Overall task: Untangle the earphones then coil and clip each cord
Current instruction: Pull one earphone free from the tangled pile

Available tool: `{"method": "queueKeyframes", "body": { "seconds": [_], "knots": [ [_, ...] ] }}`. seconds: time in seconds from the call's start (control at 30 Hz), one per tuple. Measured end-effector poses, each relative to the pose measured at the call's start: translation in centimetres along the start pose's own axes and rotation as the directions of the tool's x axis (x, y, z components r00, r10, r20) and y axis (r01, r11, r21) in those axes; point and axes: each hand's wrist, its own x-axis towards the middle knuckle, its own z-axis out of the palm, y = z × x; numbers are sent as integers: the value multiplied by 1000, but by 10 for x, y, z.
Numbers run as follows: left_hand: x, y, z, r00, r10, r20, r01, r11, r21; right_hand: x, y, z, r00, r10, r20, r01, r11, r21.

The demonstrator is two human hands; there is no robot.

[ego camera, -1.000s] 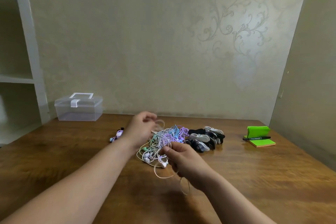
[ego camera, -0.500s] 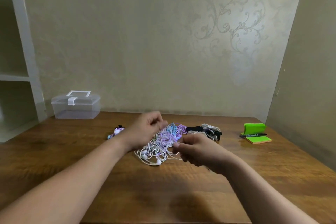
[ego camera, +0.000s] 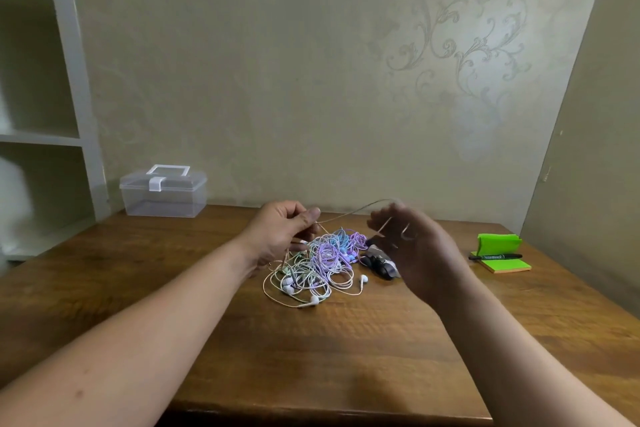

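Observation:
A tangled heap of earphones [ego camera: 320, 262] in white, mint, purple and blue lies on the wooden table [ego camera: 311, 350]. My left hand [ego camera: 282, 234] is raised just left of the heap and pinches a thin pale cord [ego camera: 349, 214] between thumb and fingers. That cord arcs up and to the right to my right hand [ego camera: 412, 250], which is lifted above the table with the cord looped around its loosely curled fingers. This hand is motion-blurred. Black and white clips [ego camera: 379, 262] lie right of the heap, partly hidden behind my right hand.
A clear plastic box [ego camera: 162, 192] with a white handle stands at the table's back left. Green sticky notes [ego camera: 500, 251] with a black marker [ego camera: 495, 256] lie at the right. White shelves [ego camera: 41, 114] rise on the left. Walls close off the back and right.
Both hands have risen off the heap. My right hand moved up and to the right, drawing a pale cord taut between it and my left hand.

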Motion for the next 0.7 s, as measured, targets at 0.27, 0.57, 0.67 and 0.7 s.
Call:
{"method": "queueKeyframes", "body": {
  "seconds": [0.27, 0.57, 0.67, 0.7],
  "knots": [
    [-5, -12, -12, 995, -48, -93, 34, 988, -153, 0, -27, 15, 985, -43, 170, 23, 993, 114],
    [-5, -51, -34, 984, -96, -152, 113, 988, 109, -10, -54, 11, 967, -124, 223, 107, 991, 85],
    [-4, -58, -37, 971, 44, -233, 40, 937, 346, -10, -54, 8, 931, -189, 313, 162, 981, 108],
    [-8, -60, -39, 965, 82, -247, 30, 907, 420, -10, -56, 7, 920, -197, 339, 162, 978, 129]
  ]
}}
